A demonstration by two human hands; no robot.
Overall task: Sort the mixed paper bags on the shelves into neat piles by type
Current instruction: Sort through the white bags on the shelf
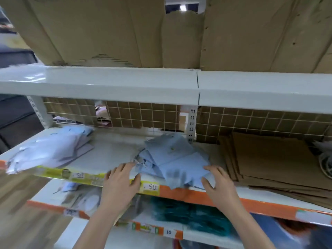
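A loose pile of light blue paper bags lies in the middle of the white shelf, overhanging its front edge. My left hand touches the pile's left side with fingers spread and fairly straight. My right hand presses the pile's right front corner, its fingers and thumb bent around the edge of a bag. A second heap of pale blue and white bags lies at the shelf's left end. A stack of flat brown paper bags lies to the right.
The shelf's front carries an orange and yellow price strip. A wire grid with cardboard backs the shelf. Above runs another white shelf bearing cardboard sheets. Below are lower shelves with teal goods. White netting lies at far right.
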